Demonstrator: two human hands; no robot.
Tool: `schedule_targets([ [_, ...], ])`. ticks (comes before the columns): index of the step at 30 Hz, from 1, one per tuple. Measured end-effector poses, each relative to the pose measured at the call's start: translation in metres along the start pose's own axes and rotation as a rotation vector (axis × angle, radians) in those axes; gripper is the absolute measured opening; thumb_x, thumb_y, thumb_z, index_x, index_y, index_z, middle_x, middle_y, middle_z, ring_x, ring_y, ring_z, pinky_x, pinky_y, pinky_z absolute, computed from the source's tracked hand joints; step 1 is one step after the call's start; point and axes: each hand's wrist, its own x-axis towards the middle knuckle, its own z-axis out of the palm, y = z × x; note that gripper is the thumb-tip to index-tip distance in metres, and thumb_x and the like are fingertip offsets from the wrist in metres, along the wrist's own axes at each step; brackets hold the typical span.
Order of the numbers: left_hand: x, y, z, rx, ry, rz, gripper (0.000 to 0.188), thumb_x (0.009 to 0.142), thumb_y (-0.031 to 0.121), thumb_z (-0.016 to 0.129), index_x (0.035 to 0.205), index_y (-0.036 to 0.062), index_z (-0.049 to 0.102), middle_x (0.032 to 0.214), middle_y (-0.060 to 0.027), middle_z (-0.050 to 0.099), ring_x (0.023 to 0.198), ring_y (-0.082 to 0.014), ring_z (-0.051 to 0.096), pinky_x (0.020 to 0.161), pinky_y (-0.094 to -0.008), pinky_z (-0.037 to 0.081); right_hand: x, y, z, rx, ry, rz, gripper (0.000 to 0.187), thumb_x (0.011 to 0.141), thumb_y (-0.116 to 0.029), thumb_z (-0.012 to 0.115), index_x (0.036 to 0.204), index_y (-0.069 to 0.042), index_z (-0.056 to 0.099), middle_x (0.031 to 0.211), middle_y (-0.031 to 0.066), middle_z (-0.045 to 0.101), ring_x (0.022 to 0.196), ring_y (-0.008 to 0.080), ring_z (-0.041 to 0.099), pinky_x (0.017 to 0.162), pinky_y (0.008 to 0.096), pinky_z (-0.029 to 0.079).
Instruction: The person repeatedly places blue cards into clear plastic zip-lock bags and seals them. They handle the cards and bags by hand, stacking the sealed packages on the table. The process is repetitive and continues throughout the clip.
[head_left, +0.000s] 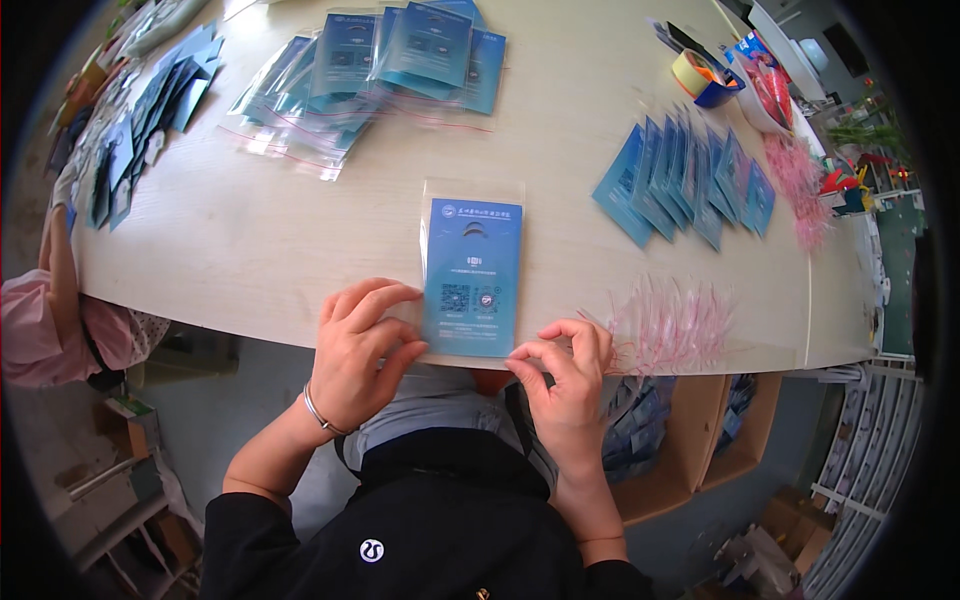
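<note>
A blue printed card (472,262) in a clear plastic zip bag (473,188) lies flat near the table's front edge, directly before me. My left hand (365,335) is at its left side, fingers curled with thumb and fingertips at the bag's edge. At the lower right corner, my right hand (568,385) pinches with thumb and index finger. A bunch of thin clear strips with pinkish-red edges (668,325) rests on the table just right of my right hand.
Bagged blue cards (420,50) are piled at the back, with fanned blue cards (690,180) to the right. Tape (692,73) and a red-filled container (765,95) stand back right. Another person's arm (62,250) is at left. Cardboard boxes (690,440) holding blue packets stand below the table.
</note>
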Motion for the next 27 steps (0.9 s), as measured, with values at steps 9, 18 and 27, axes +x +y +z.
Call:
schedule_targets([
  [9, -0.001, 0.005, 0.002, 0.003, 0.042, -0.042, 0.014, 0.071, 0.006, 0.077, 0.078, 0.0063, 0.065, 0.122, -0.0117, 0.063, 0.119, -0.0341, 0.055, 0.101, -0.0433, 0.038, 0.006, -0.009, 0.003, -0.169, -0.055, 0.012, 0.016, 0.081, -0.019, 0.078, 0.088, -0.01, 0.066, 0.102, 0.0059, 0.053, 0.106, 0.0306, 0.047, 0.094, 0.0475, 0.035],
  [18, 0.001, 0.014, 0.007, 0.07, 0.092, -0.128, 0.014, 0.073, 0.006, 0.076, 0.082, 0.008, 0.066, 0.124, -0.0129, 0.059, 0.116, -0.0343, 0.054, 0.096, -0.0442, 0.038, 0.016, -0.027, -0.003, -0.229, -0.132, 0.132, 0.018, 0.08, -0.015, 0.078, 0.085, -0.007, 0.063, 0.1, 0.0088, 0.053, 0.108, 0.0326, 0.048, 0.093, 0.0495, 0.035],
  [27, -0.003, 0.01, 0.023, 0.224, 0.009, 0.281, 0.045, 0.076, 0.001, 0.064, 0.117, 0.0177, 0.073, 0.135, -0.005, 0.062, 0.119, -0.0271, 0.058, 0.095, -0.0418, 0.04, -0.002, -0.021, 0.026, -0.139, 0.215, -0.13, 0.02, 0.083, 0.001, 0.068, 0.102, -0.001, 0.071, 0.11, 0.0108, 0.066, 0.099, 0.028, 0.064, 0.087, 0.0408, 0.047],
])
